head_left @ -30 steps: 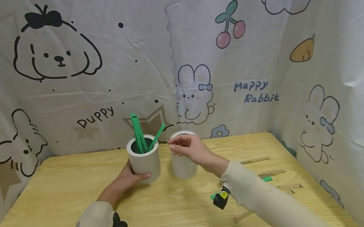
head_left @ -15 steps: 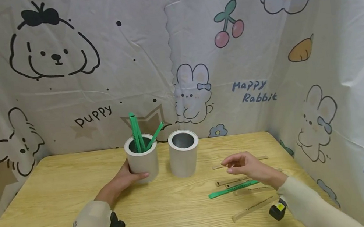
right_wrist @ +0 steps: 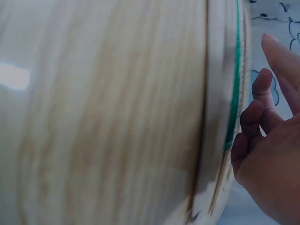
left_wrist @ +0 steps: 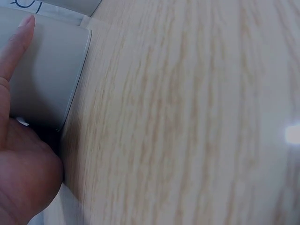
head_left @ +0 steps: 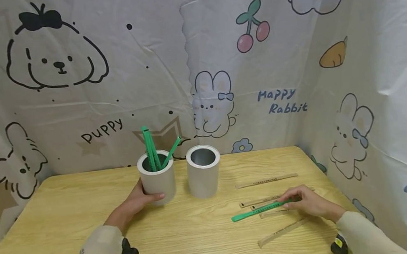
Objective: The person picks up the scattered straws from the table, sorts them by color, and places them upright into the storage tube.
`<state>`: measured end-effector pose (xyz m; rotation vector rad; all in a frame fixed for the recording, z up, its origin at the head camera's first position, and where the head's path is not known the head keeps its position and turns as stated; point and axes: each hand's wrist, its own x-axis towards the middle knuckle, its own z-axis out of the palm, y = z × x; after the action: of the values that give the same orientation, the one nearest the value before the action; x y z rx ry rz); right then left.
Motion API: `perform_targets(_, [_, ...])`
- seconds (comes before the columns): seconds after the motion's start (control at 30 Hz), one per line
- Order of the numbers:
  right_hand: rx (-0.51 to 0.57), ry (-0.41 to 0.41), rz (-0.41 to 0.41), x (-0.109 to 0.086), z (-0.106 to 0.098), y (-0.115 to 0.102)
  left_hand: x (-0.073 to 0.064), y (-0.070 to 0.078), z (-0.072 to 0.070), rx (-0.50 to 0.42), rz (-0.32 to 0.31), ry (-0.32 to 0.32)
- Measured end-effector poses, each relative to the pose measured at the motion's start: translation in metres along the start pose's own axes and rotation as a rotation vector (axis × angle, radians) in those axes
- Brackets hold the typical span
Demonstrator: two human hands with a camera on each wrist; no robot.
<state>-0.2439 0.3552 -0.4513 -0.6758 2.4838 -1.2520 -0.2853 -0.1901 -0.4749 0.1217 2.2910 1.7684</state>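
Observation:
My left hand (head_left: 135, 204) grips the lower side of an off-white cylindrical cup (head_left: 159, 185), its thumb across the front. Several slim green sticks (head_left: 148, 147) stand tilted in this cup. In the left wrist view, a finger (left_wrist: 18, 44) lies along the cup's wall (left_wrist: 51, 70). A similar cup (head_left: 203, 178) with a dark inside stands just right of it. My right hand (head_left: 310, 202) is over the right end of a green printed stick (head_left: 257, 211) on the table. In the right wrist view, the right hand's (right_wrist: 272, 145) fingers are loosely bent, apart from the green stick (right_wrist: 234, 93).
Several slim tan printed sticks lie on the wooden table (head_left: 200, 235): one at the back (head_left: 266, 180), one at the front (head_left: 281, 233), others beside the green one. A printed cloth (head_left: 162, 86) hangs behind and on both sides.
My right hand has gone from in front of the right cup to the right and down, to the green stick on the table. The left hand stays on its cup.

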Motion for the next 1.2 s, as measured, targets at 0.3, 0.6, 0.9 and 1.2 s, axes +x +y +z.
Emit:
perform_targets(0.3, [-0.102,0.07,-0.1,0.001,0.002,0.013,0.001,-0.003,0.003,-0.001,-0.014,0.001])
perform_targets(0.6, [-0.134,0.087,-0.011,0.008,0.005,0.008,0.0,0.002,0.002,0.002,-0.025,0.002])
perform_targets(0.9, [0.006,0.215,0.078,0.014,0.0,-0.033,-0.003,0.004,-0.001,0.009,-0.017,-0.001])
perform_targets(1.2, [0.557,0.241,0.024,0.049,0.022,-0.107,0.0,0.001,-0.002,0.025,0.0,-0.009])
